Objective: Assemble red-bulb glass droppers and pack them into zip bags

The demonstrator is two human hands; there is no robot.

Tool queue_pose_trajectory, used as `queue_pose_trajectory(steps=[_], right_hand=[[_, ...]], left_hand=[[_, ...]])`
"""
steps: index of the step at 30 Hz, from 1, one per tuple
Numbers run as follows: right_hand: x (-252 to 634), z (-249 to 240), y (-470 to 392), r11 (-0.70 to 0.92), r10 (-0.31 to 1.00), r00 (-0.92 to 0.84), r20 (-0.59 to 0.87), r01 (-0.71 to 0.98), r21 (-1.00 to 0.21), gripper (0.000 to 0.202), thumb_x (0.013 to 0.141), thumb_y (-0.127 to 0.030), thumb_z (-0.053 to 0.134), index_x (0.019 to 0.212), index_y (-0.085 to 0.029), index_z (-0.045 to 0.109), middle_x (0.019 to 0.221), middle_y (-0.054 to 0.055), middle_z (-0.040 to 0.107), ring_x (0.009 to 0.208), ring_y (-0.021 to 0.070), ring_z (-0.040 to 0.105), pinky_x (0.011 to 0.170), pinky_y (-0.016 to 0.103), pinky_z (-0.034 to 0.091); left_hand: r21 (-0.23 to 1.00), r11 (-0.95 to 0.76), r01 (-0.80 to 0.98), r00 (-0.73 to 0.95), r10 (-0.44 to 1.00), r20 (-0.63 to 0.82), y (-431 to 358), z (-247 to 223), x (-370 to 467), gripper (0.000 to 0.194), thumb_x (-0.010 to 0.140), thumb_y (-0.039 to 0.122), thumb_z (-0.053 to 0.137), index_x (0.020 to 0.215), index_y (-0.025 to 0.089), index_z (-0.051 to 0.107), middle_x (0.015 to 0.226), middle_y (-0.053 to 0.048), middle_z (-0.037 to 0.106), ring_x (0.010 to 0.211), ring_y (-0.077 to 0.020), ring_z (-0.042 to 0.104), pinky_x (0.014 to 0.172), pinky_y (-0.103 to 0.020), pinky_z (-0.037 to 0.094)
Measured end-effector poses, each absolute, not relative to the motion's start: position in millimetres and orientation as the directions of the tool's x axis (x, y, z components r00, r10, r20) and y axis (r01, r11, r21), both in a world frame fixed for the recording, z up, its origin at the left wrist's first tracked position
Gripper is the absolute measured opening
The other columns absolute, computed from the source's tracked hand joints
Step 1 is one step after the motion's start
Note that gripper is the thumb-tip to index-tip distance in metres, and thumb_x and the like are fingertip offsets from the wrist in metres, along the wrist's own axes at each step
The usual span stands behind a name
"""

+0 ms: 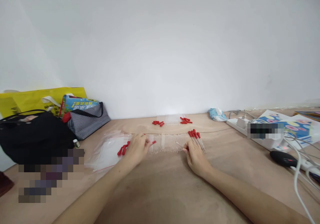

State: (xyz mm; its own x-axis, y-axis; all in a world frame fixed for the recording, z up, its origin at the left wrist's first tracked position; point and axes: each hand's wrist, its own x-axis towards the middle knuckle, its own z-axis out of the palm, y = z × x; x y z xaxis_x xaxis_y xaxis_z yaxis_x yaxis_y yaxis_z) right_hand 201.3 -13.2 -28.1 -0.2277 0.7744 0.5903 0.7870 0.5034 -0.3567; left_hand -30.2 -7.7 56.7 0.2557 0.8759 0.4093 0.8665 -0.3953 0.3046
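Between the fingertips of my left hand [137,148] is a small red rubber bulb [153,142]. My right hand [196,156] pinches a thin clear dropper tube [178,144], its free end pointing left towards the bulb. The bulb and tube are apart. Beneath and between both hands, a row of clear dropper tubes [166,143] lies side by side. Several droppers with red bulbs fitted [195,134] rest just beyond my right hand. Loose red bulbs [122,150] lie left of my left hand on clear plastic bags [106,155], partly hidden by that hand.
Near the wall lie more tubes [172,120] with red bulbs at both sides. A black bag [37,139], a striped bag [90,120] and a small bottle [76,144] stand left. At right are a power strip [237,125], cables and a blue mask [217,114].
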Motion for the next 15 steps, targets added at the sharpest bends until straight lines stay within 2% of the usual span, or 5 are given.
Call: queue_pose_trajectory(steps=[2, 5, 9, 15], right_hand=[[201.6, -28.7, -14.1, 0.533, 0.781, -0.251, 0.572, 0.746, -0.400, 0.011, 0.083, -0.018, 0.031, 0.075, -0.020, 0.039, 0.073, 0.004, 0.051, 0.066, 0.0172, 0.047, 0.061, 0.029, 0.037], [202.1, -29.3, -15.2, 0.565, 0.786, -0.283, 0.550, 0.690, -0.453, 0.010, 0.082, -0.016, 0.031, 0.074, -0.020, 0.037, 0.073, 0.004, 0.050, 0.066, 0.0164, 0.048, 0.061, 0.028, 0.038], [202.5, -29.8, -15.1, 0.586, 0.782, -0.303, 0.545, 0.653, -0.479, 0.009, 0.082, -0.016, 0.033, 0.075, -0.021, 0.038, 0.074, 0.004, 0.051, 0.067, 0.0165, 0.048, 0.061, 0.028, 0.039], [202.0, -30.0, -13.9, 0.578, 0.792, -0.283, 0.542, 0.634, -0.514, 0.010, 0.081, -0.015, 0.034, 0.077, -0.020, 0.042, 0.074, 0.004, 0.053, 0.068, 0.0161, 0.050, 0.061, 0.027, 0.041]], left_hand=[[0.278, -0.523, 0.806, 0.398, 0.826, 0.399, -20.3, 44.7, -17.9, 0.011, 0.074, 0.018, 0.051, 0.064, 0.018, 0.056, 0.074, -0.004, 0.057, 0.078, -0.0206, 0.052, 0.071, -0.032, 0.040], [0.347, -0.589, 0.730, 0.505, 0.807, 0.308, -36.9, 25.0, -5.1, 0.009, 0.073, 0.012, 0.052, 0.066, 0.018, 0.052, 0.074, -0.002, 0.055, 0.076, -0.0182, 0.052, 0.068, -0.029, 0.042], [0.393, -0.577, 0.716, 0.443, 0.811, 0.383, -40.6, 11.7, -4.0, 0.008, 0.072, 0.012, 0.053, 0.075, 0.018, 0.049, 0.081, -0.003, 0.052, 0.079, -0.0188, 0.051, 0.071, -0.030, 0.042], [0.326, -0.591, 0.738, 0.430, 0.784, 0.448, -18.9, 10.7, -5.6, 0.018, 0.072, 0.020, 0.058, 0.089, 0.020, 0.053, 0.089, -0.003, 0.048, 0.087, -0.0215, 0.047, 0.076, -0.034, 0.040]])
